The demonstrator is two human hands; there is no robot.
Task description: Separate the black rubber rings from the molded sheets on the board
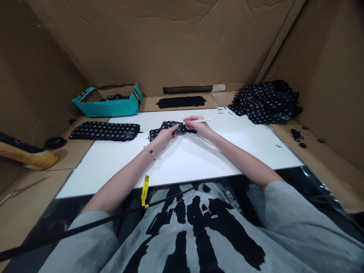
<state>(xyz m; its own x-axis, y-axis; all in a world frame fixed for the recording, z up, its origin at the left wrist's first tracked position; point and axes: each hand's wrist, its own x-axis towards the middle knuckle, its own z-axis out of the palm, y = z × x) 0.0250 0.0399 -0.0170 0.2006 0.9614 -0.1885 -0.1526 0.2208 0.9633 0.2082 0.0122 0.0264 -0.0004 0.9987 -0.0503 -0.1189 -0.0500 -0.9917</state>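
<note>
A black sheet piece with pale dots point(156, 133) is between my two hands, over the white board. My left hand point(165, 136) is closed on its near edge, thumb on top. My right hand point(199, 124) pinches a slim white pen-like tool point(206, 120) whose rear end points right. The tool's tip meets the right part of the piece, but my fingers hide it. Left of my hands lies a flat strip of the same dotted material point(105, 131). Beyond them is a plain black strip point(181, 101).
A teal open box point(110, 108) with dotted pieces inside stands at the back left. At the back right is a heap of dotted pieces point(265, 102). Small black scraps point(297, 134) lie at right, tweezers point(28, 186) at left. Cardboard walls surround the white board point(182, 163).
</note>
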